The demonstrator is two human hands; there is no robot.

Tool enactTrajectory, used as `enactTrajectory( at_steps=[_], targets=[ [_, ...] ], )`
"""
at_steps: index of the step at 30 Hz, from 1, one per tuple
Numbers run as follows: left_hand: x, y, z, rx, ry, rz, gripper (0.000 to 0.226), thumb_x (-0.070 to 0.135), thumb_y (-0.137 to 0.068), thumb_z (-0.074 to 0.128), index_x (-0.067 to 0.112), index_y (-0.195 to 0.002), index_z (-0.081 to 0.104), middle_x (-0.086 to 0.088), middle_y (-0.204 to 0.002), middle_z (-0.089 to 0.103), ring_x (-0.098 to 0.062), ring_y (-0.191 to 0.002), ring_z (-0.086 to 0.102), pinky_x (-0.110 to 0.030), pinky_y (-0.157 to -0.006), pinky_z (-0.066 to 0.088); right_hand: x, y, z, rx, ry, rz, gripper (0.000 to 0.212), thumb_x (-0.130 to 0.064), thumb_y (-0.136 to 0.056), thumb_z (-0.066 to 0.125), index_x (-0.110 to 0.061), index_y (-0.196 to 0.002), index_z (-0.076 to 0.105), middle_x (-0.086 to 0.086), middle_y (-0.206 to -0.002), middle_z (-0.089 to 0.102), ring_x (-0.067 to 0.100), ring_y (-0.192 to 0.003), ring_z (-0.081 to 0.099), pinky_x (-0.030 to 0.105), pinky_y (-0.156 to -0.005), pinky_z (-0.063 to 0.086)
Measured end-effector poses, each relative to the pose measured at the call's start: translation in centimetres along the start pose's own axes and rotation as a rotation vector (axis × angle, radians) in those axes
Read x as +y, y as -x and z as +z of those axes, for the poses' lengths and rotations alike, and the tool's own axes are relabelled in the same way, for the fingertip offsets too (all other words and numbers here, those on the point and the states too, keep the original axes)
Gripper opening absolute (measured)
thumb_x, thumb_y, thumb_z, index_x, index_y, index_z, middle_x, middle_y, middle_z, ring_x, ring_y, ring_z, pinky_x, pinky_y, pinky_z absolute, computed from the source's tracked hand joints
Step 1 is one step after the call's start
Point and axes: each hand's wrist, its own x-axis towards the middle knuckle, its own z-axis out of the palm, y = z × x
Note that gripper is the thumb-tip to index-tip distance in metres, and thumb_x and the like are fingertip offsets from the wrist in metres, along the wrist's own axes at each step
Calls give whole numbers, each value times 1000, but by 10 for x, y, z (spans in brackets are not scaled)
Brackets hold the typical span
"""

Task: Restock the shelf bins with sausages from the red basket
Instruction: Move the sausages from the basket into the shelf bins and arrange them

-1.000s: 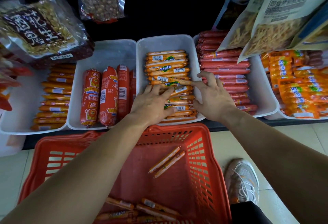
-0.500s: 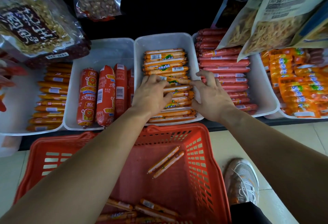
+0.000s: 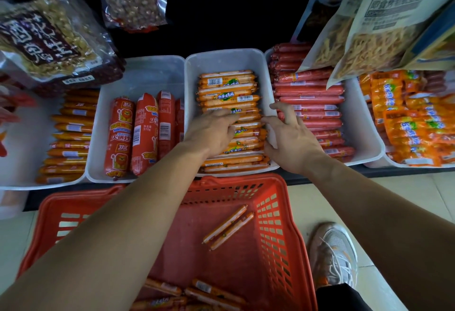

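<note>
Two loose sausages [image 3: 227, 228] are seen lying just beside each other on the floor of the red basket [image 3: 293, 236], w/ further sausages [image 3: 211, 293] heaped at its near end; the orange stack [image 3: 226, 89] is laid crosswise in the middle bin [image 3: 222, 55], bare wall showing at the back. The left hand [image 3: 211, 133] is laid on the stack, fingers fairly straight and pressing down, nothing gripped; the right hand [image 3: 293, 140] is set at the bin's right wall, fingers spread and loose, tips at the sausage ends, nothing clasped either; the step is judged to be squaring up the stack, not picking.

Each sausage is judged light, fairly stiff lengthwise but soft under a squeeze, w/ a slick plastic skin; slipping is likely if one is pinched by its end; hold is best taken round the middle, several gathered at once in a curled palm; the pair in the basket could prob. be scooped together. Thick red sausages [image 3: 142, 133] are held in the bin to the left, thin red sausages [image 3: 307, 94] in the bin to the right; snack bags [image 3: 384, 27] hang above, partly covering the latter.
</note>
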Motion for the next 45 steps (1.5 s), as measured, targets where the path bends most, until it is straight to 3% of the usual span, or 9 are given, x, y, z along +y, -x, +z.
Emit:
enactTrajectory(
  at_steps=[2,6,14,19,27,31,37,41,45],
  targets=[
    [3,2,-6,-71,79,-17,48,39,-104,40,32,-152,37,4,-159,34,-21,-146,31,-40,-118,29,-1,1,-2,-13,10,2,62,-32,-87,67,-24,-144,43,-2,-154,13,34,-134,36,48,-103,45],
    [8,29,-37,-12,135,-66,52,42,-101,48,29,-151,39,1,-157,39,-22,-141,38,-38,-113,35,-10,9,-14,-96,90,2,64,-36,-88,64,-25,-146,39,0,-156,15,35,-133,35,49,-103,44],
    [-13,158,-99,-2,92,-224,45,45,-96,51,32,-139,51,2,-148,48,-22,-133,46,-37,-108,39,-77,27,-109,-243,408,-122,60,-43,-89,60,-21,-141,41,10,-140,43,33,-126,43,47,-99,45],
    [-17,241,-103,86,249,-306,38,41,-88,65,25,-123,63,2,-119,67,-19,-110,63,-33,-95,49,-146,56,-121,-278,446,-259,50,-43,-87,58,-20,-132,53,11,-131,53,33,-120,53,44,-96,48],
    [-34,315,-7,-176,256,-348,48,34,-87,70,13,-128,60,-10,-127,65,-27,-117,60,-29,-96,42,-173,133,12,-522,325,-279,48,-37,-90,61,-18,-133,54,14,-129,54,34,-120,56,36,-97,46],
    [-48,327,48,-351,224,-372,56,49,-83,64,17,-129,57,-13,-127,63,-31,-118,59,-35,-95,47,-158,158,106,-720,249,-202,39,-31,-92,59,-11,-125,61,17,-128,61,33,-116,60,35,-95,49],
    [-80,319,107,-502,118,-334,63,55,-81,69,28,-135,50,-7,-136,56,-30,-126,53,-40,-101,46,-144,172,215,-826,251,-232,64,-68,-86,46,-20,-128,53,12,-130,59,35,-114,59,42,-96,49],
    [-101,305,133,-609,45,-288,68,57,-78,71,30,-135,49,-6,-145,46,-30,-131,46,-40,-106,41,-139,172,243,-730,300,-265,76,-61,-77,67,-17,-131,38,13,-131,48,36,-112,58,45,-81,51],
    [-109,290,149,-643,-21,-232,75,63,-72,72,26,-133,47,-7,-135,45,-31,-125,46,-41,-103,43,-136,165,251,-671,354,-380,77,-55,-71,76,-19,-128,40,7,-127,52,31,-112,59,42,-78,51]
  ],
)
